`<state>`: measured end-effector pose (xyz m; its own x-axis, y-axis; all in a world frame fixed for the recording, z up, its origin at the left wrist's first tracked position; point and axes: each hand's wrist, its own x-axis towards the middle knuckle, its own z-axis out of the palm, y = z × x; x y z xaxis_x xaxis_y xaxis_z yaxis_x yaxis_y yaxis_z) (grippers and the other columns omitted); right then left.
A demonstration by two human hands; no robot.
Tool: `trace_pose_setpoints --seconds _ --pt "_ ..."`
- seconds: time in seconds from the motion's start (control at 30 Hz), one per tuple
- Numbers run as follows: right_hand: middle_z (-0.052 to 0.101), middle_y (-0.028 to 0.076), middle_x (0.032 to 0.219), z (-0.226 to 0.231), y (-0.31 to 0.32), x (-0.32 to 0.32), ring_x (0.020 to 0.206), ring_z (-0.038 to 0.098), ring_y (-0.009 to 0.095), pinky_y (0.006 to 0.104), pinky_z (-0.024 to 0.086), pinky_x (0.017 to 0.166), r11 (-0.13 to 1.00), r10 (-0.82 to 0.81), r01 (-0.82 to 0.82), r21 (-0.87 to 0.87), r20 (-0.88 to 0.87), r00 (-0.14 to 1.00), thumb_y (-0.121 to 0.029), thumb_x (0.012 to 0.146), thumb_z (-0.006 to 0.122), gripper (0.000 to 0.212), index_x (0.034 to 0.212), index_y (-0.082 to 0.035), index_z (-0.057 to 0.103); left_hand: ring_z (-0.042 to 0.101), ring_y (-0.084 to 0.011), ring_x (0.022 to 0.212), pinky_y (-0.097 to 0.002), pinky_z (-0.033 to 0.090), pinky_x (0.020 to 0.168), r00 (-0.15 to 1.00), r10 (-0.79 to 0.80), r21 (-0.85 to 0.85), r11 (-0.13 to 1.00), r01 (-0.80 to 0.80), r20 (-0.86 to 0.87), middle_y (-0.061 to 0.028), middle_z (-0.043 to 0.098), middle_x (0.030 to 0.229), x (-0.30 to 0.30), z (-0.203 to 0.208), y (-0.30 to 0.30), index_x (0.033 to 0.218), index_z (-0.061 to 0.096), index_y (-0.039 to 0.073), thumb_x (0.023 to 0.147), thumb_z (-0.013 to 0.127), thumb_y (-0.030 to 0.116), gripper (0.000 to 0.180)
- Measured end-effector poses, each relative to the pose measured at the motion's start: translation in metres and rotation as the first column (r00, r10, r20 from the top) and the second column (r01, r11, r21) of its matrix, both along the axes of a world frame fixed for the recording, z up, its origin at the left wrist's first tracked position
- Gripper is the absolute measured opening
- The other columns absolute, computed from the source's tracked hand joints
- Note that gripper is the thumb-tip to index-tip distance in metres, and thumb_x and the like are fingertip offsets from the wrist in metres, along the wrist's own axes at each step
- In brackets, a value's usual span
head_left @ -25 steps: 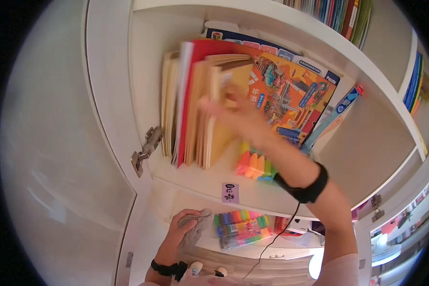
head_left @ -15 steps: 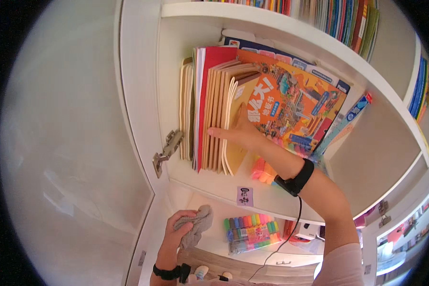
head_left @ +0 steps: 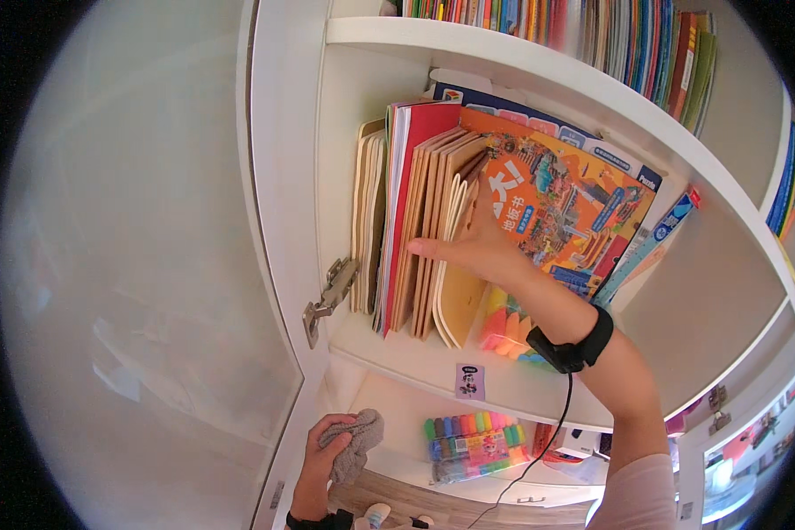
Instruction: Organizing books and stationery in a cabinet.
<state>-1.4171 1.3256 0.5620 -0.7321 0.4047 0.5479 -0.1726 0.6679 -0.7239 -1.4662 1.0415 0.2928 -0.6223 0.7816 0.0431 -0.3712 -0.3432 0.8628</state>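
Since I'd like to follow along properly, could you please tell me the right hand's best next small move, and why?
I'd probably have the right hand gently close on the tan booklets: its thumb is spread across their edges, and the left hand is occupied, gripping a grey cloth.

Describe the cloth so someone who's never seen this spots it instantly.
Start at the big pale door filling the left of the view. Just right of its lower part, below the level of the shelf with the upright folders, the left hand holds the cloth. It is grey, soft and bunched up, unlike the brightly coloured marker pack to its right.
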Motion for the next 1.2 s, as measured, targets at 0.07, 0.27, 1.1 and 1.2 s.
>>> trace_pose_setpoints --seconds 0.07,0.27,1.1,1.2 --pt "0.010 0.031 0.146 0.012 -0.010 0.008 0.139 0.013 0.034 0.0329 0.016 0.112 0.978 -0.189 0.170 0.118 0.178 0.966 -0.047 0.057 0.085 0.140 0.136 0.015 -0.014 0.056 -0.0186 0.102 -0.0310 0.045 0.090 1.000 0.009 -0.011 1.000 -0.009 -0.016 -0.0099 0.061 0.109 0.001 0.007 -0.002 0.101 0.061 0.001 0.079 0.062 0.003 0.022" --pt "0.027 0.028 0.142 0.008 -0.006 0.012 0.132 0.031 0.031 0.0390 0.034 0.104 0.979 -0.161 0.143 0.146 0.121 0.980 -0.046 0.059 0.085 0.134 0.143 0.004 -0.007 0.056 -0.0191 0.102 -0.0296 0.045 0.089 1.000 0.008 -0.088 0.996 -0.007 0.009 -0.0099 0.060 0.109 0.016 0.036 0.003 0.102 0.060 0.001 0.081 0.060 0.005 0.021" --pt "0.060 0.018 0.108 -0.066 0.022 0.302 0.091 0.063 0.032 0.0401 0.053 0.077 0.291 -0.750 0.195 0.937 0.096 0.655 -0.026 0.066 0.070 0.070 0.127 -0.001 0.045 0.057 -0.0252 0.103 -0.0362 0.045 0.092 0.955 -0.287 0.101 0.950 0.294 -0.080 -0.0177 0.059 0.111 0.049 0.041 0.051 0.099 0.058 -0.002 0.076 0.065 0.007 0.026" --pt "0.063 0.013 0.092 -0.023 -0.007 0.324 0.074 0.064 0.021 0.0344 0.053 0.065 0.306 -0.766 0.418 0.855 -0.040 0.642 -0.015 0.070 0.068 0.055 0.120 0.000 0.051 0.056 -0.0261 0.103 -0.0365 0.045 0.090 0.969 -0.163 0.167 0.967 0.194 -0.186 -0.0189 0.058 0.110 0.054 0.065 0.048 0.098 0.059 -0.001 0.078 0.066 0.011 0.025"
